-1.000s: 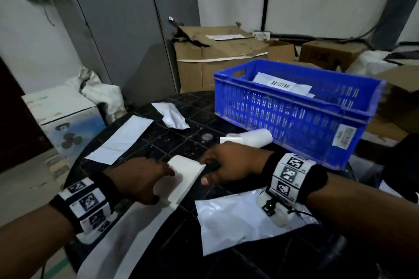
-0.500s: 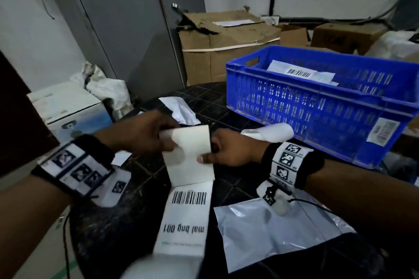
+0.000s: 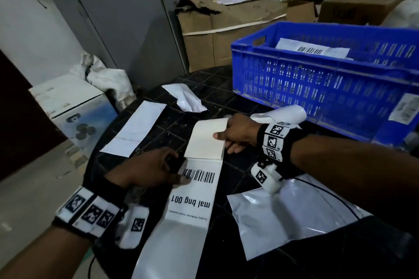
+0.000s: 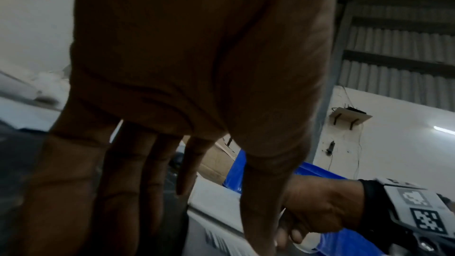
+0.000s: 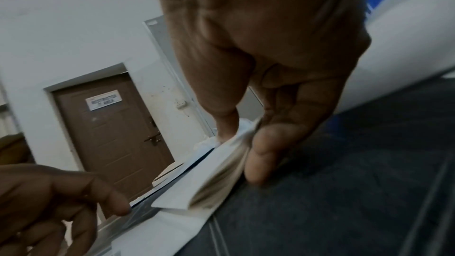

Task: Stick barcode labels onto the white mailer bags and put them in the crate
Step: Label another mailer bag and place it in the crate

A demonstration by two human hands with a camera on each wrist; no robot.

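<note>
A fan-folded label stack [image 3: 206, 140] lies on the black table, and my right hand [image 3: 226, 140] pinches its right edge, thumb on top. From it a strip runs toward me, with the barcode label [image 3: 197, 197] reading "mal bng 001" facing up. My left hand [image 3: 179, 172] holds that label at its upper left corner, thumb on the barcode and fingers curled at the edge. A white mailer bag [image 3: 288, 219] lies flat under my right forearm. The blue crate [image 3: 317, 79] stands at the back right with a labelled bag [image 3: 310, 48] inside. In the right wrist view the label stack [image 5: 216, 178] shows its folded pages.
A curled white sheet [image 3: 288, 113] lies between my right wrist and the crate. A blank backing strip [image 3: 136, 129] and a crumpled white piece [image 3: 186, 97] lie on the table's left and middle. Cardboard boxes [image 3: 226, 29] stand behind, and a white carton [image 3: 72, 106] sits on the floor at left.
The stack was lifted and unfolded, then lowered back toward the table. My left hand let go of the stack's top and moved down onto the barcode label. My right hand kept hold of the stack.
</note>
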